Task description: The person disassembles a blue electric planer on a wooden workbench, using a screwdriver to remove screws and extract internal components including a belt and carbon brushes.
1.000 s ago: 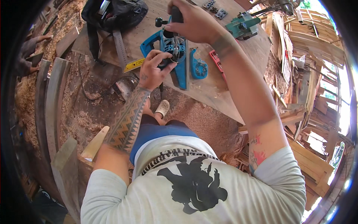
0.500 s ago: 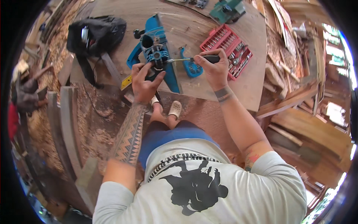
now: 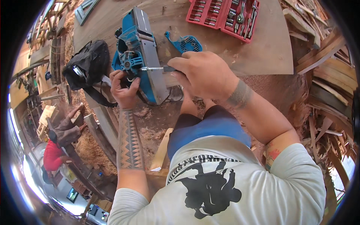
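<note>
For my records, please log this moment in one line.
left hand: on blue power tool; right hand: holding screwdriver; nearby: blue vented cover, red tool case

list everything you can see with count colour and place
power tool: 1, blue and grey, table's near edge
screwdriver: 1, dark handle, silver shaft, against the power tool
vented cover: 1, blue, right of the power tool
socket case: 1, red, open, table's far side
bag: 1, black, left of the power tool
table: 1, brown, ahead
wood pieces: many, brown, both sides
co-worker: 1, red top, lower left
left hand: 1, bare, holding the power tool
right hand: 1, bare, holding the screwdriver
</note>
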